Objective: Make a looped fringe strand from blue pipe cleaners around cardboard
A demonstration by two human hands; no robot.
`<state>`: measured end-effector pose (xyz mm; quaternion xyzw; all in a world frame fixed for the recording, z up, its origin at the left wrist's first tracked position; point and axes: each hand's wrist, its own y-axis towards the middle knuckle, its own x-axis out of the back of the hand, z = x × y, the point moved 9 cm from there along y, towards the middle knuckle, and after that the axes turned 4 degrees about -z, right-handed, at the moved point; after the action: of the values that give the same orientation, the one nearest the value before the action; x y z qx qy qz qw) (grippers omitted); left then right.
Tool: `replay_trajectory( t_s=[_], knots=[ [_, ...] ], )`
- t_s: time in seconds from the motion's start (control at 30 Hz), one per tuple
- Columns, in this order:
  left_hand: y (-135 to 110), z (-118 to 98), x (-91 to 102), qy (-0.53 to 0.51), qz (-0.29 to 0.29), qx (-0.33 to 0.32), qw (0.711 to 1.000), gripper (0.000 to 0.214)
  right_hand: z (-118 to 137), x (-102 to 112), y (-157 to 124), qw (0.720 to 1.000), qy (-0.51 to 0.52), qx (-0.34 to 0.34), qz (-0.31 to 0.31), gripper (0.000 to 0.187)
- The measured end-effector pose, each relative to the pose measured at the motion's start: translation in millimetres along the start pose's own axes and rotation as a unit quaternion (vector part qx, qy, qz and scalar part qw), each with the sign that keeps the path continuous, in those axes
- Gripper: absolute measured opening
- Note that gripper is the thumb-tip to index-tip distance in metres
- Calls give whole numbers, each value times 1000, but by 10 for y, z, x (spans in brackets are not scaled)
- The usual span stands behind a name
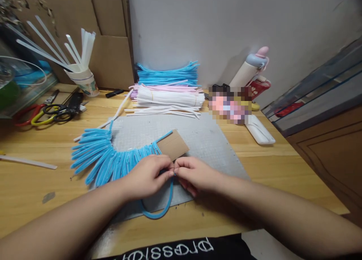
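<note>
My left hand (147,176) and my right hand (192,173) meet at the front of a grey mat (203,139), fingers pinched together on a blue pipe cleaner (160,213) that loops down toward me. Just behind my fingers lies a small cardboard piece (174,144). A curved row of folded blue pipe cleaners (98,158) fans out to the left from the cardboard, touching my left hand.
Stacks of blue (166,74), pink and white pipe cleaners (169,98) lie at the back by the wall. A cup of white sticks (82,79), scissors (53,111), a white case (259,130) and a bottle (249,69) stand around. The table edge drops off at right.
</note>
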<state>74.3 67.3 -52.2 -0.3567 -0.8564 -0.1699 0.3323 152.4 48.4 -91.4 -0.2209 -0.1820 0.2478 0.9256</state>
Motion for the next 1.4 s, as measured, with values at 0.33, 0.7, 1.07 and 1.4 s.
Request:
replay_trajectory(
  t_s=[0.33, 0.7, 1.07, 1.4],
  knots=[
    [-40, -87, 88, 1, -52, -52, 997, 6, -219, -204, -40, 900, 362, -197, 139, 21],
    [-40, -72, 137, 31, -87, -62, 994, 5, -183, -291, -125, 848, 432, -212, 219, 14],
    [-131, -294, 196, 162, -140, -141, 967, 11, -120, -219, -131, 903, 390, -134, 124, 6],
    [-74, -128, 59, -138, -50, 71, 987, 9, 552, 59, -522, 846, -391, 345, -112, 22]
  ],
)
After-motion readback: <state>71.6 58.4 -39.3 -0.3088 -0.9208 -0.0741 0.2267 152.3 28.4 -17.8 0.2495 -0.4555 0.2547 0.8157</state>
